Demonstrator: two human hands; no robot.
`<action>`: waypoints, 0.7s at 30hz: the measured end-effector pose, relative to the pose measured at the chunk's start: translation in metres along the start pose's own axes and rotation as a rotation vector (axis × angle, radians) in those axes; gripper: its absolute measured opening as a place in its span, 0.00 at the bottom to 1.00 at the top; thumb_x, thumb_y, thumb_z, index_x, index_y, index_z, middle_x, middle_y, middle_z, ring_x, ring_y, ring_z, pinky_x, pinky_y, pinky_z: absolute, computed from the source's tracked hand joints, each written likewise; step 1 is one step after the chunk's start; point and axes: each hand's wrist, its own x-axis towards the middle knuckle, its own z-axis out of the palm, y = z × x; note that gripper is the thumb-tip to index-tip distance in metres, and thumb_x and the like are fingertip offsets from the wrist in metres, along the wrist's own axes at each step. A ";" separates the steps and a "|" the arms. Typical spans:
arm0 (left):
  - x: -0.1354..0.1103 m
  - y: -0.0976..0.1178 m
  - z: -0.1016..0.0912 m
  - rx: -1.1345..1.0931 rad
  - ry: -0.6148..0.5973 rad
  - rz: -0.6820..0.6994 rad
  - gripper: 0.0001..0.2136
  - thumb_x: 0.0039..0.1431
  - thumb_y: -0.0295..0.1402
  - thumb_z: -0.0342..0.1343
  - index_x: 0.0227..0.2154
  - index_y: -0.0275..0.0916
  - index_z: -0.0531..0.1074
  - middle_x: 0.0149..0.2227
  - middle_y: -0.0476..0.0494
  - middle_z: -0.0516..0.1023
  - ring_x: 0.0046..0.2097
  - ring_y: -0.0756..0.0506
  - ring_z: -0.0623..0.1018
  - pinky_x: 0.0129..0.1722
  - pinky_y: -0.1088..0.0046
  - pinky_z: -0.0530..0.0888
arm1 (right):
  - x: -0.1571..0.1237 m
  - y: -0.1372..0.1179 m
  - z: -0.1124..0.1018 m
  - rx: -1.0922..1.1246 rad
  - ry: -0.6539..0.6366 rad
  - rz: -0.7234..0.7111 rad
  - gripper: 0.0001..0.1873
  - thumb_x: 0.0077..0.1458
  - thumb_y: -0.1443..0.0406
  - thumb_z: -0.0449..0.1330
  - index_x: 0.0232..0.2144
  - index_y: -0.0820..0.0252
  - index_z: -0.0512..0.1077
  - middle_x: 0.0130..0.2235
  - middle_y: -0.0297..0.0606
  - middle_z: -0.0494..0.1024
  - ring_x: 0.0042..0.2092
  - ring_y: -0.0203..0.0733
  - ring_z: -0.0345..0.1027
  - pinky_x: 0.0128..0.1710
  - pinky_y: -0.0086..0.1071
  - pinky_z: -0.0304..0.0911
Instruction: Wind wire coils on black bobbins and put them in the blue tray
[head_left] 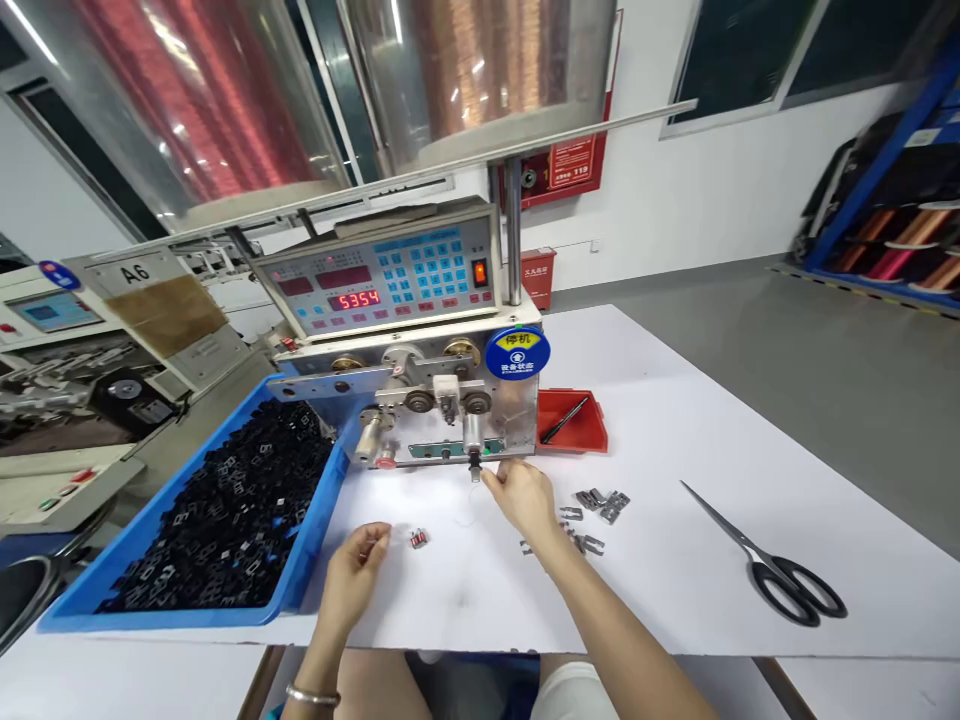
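Observation:
My left hand is low over the white table, thumb and fingertips drawn together; whatever they pinch is too small to make out. Just right of those fingertips lies a small coil with red windings. My right hand reaches to the winding machine's spindle, fingers curled in a pinch at its lower tip. What lies between these fingers is hidden. A faint thin wire hangs below the spindle. Beside my right wrist, several small metal clips lie loose, some partly behind the forearm.
The winding machine's panel shows 5354. A blue bin of small black parts stands at left. A red tray holds a black pen-like tool. Black-handled scissors lie at right. Large wire spools hang overhead.

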 end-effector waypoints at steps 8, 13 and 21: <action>0.016 0.005 0.007 0.316 -0.380 0.294 0.18 0.48 0.25 0.54 0.41 0.47 0.78 0.32 0.45 0.75 0.34 0.43 0.74 0.38 0.67 0.69 | -0.084 -0.031 0.025 0.166 -0.121 -0.295 0.07 0.49 0.73 0.58 0.24 0.58 0.70 0.28 0.34 0.74 0.35 0.42 0.68 0.34 0.30 0.62; 0.014 0.009 0.011 0.335 -0.374 0.299 0.08 0.47 0.28 0.57 0.31 0.45 0.79 0.30 0.45 0.76 0.31 0.44 0.73 0.34 0.69 0.69 | -0.093 -0.029 0.040 0.334 -0.056 -0.346 0.09 0.50 0.74 0.53 0.25 0.57 0.69 0.29 0.37 0.73 0.36 0.45 0.66 0.35 0.35 0.63; -0.022 -0.004 0.006 0.307 -0.186 0.139 0.09 0.52 0.35 0.54 0.31 0.38 0.76 0.26 0.49 0.70 0.26 0.49 0.67 0.27 0.73 0.67 | -0.095 -0.030 0.036 0.201 -0.184 -0.427 0.18 0.56 0.68 0.52 0.49 0.57 0.70 0.49 0.43 0.73 0.50 0.50 0.63 0.47 0.44 0.61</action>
